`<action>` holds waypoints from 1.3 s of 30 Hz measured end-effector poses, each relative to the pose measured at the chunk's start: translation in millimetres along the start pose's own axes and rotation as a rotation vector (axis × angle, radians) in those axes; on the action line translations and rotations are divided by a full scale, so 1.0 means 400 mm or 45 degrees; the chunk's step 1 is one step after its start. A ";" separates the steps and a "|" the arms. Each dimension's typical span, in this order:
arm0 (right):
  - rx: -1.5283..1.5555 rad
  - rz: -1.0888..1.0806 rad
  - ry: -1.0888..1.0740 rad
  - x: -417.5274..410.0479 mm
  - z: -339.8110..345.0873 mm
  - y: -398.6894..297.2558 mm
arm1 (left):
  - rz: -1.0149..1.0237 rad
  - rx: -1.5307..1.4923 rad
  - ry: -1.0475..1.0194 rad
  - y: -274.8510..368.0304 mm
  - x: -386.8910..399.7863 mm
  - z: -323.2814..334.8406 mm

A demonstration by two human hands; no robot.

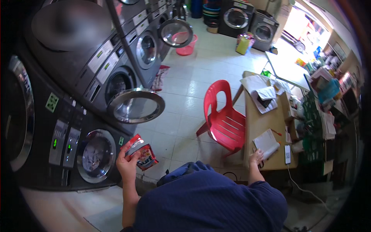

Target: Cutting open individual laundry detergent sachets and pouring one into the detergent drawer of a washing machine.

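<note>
My left hand (128, 159) is raised at the left, gripping red Surf detergent sachets (147, 158) between thumb and fingers. Part of the packaging folds up above the thumb. Over at the right, my right hand (256, 157) rests at the near edge of a wooden table (251, 127). Beneath its fingers is a dark object (261, 164), perhaps scissors, mostly covered by the hand. An open notebook or stack of paper (266, 142) touches that hand, and an orange-red pen (276, 132) lies beyond it. Farther right on the table is a phone (287, 154) with a charging cable.
A red plastic chair (226, 119) stands against the table. Stacked front-loading machines line the left; one round door (136, 106) swings out into the aisle, another (175, 33) farther back. Laundry shows behind a closed washer door (96, 156). A pink basket (185, 47) sits on the floor.
</note>
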State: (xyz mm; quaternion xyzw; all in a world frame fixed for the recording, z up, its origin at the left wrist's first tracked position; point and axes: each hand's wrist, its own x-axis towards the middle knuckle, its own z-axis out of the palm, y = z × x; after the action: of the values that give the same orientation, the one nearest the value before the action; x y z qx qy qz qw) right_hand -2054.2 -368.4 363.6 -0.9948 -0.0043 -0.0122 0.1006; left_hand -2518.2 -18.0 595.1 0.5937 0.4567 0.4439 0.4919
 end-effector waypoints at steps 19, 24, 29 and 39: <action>0.857 -1.918 -2.990 -1.032 -0.351 -1.145 | 0.431 -0.008 0.239 0.060 -0.032 -0.382; 1.178 -1.774 -2.831 -1.272 -0.359 -1.198 | 0.434 0.071 0.377 0.024 -0.035 -0.601; 1.239 -1.874 -2.777 -1.486 -0.353 -1.270 | 0.481 0.188 0.524 -0.027 -0.027 -0.780; 1.166 -2.038 -2.706 -1.725 -0.295 -1.364 | 0.355 0.174 0.822 -0.085 -0.025 -0.985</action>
State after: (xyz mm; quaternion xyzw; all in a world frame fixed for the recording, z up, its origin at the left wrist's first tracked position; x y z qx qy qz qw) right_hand -2752.7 138.4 571.1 -0.1369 -0.6380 0.6842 0.3258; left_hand -2908.2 46.0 608.8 0.5109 0.5318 0.6398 0.2163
